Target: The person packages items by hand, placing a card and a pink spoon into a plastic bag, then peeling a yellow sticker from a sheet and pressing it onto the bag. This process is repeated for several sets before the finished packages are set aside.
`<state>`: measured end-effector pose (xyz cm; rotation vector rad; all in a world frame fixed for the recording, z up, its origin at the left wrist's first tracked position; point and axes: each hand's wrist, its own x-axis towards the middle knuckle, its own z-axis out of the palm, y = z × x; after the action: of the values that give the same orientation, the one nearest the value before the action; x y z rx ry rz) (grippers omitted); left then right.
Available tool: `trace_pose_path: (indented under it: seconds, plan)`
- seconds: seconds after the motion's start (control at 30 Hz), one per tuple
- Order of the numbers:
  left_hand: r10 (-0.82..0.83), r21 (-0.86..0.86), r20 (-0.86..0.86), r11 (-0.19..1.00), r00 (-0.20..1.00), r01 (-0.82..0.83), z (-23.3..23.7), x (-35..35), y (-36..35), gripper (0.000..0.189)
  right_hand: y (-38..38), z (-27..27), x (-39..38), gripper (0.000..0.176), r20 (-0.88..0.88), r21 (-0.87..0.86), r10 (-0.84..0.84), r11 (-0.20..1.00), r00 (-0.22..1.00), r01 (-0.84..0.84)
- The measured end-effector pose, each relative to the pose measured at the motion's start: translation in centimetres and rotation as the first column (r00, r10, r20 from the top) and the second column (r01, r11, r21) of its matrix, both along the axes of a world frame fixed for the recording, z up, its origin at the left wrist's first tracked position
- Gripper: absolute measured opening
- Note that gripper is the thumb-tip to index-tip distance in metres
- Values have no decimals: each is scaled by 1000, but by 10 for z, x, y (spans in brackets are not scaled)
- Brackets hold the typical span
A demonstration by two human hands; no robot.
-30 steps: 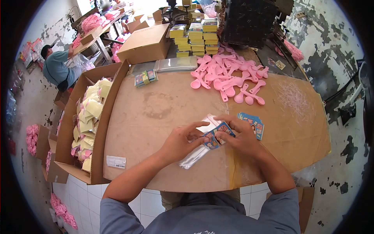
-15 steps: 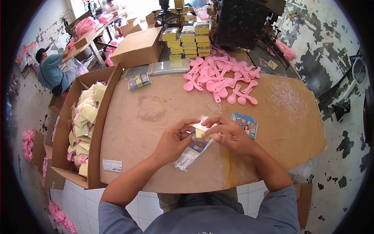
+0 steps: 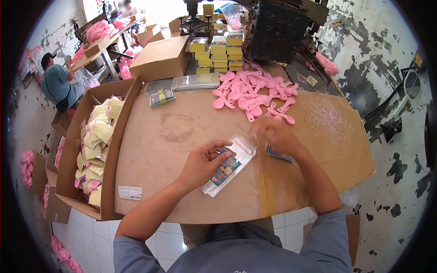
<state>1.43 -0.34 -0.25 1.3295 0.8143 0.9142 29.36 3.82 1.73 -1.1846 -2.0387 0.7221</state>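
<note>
My left hand (image 3: 202, 164) pinches a clear plastic bag (image 3: 246, 157), thumb on top, low over the cardboard-covered table. A blue printed card (image 3: 223, 175) shows in the bag below the thumb. To the right, my right hand (image 3: 278, 135) is smeared by motion, and its fingers point toward the pile of pink plastic spoons (image 3: 248, 91). Beneath that hand, partly covered by it, lies a stack of blue printed cards (image 3: 278, 154).
A long carton (image 3: 125, 132) of packed bags with yellowish cards stands at the left edge. Behind are a banded card bundle (image 3: 162, 97), clear bags (image 3: 195, 81), stacked card blocks (image 3: 218, 50) and a black machine (image 3: 277, 32). Plastic scraps (image 3: 328, 113) lie right. A person (image 3: 61, 84) sits far left.
My right hand has left the bag and moved right and forward, over the card stack toward the spoons. The card now lies inside the bag, which my left hand still holds.
</note>
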Motion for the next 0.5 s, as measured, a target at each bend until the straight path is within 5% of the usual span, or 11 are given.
trace_pose_path:
  seconds: [0.03, 0.1, 0.2, 0.3, 0.4, 0.5]
  plan:
    - [6, 3, 7, 1000, 1000, -6, -2, 0, 1, 30, 15, 3, 11, 25, 136, 90, -224, 973, 965, 213]
    - [0, -40, 31, 999, 1000, 1, -1, -1, 1, 27, 55, -35, 57, 27, 415, 570, -437, 809, 798, 146]
    - [-2, -65, 66, 998, 998, 6, -6, -4, 8, 26, 62, -33, 66, 26, 493, 583, -393, 811, 776, 40]
    - [9, -70, 71, 998, 997, -4, -5, -5, 7, 26, 51, -23, 54, 28, 267, 280, -272, 940, 924, 196]
    - [1, -45, 103, 999, 995, 4, -4, -3, 6, 27, 26, 16, 21, 28, 189, 157, -226, 968, 956, 198]
    - [-15, -40, 108, 999, 994, 20, -2, -1, 2, 29, 4, 28, -14, 35, -433, -128, 11, 989, 901, -74]
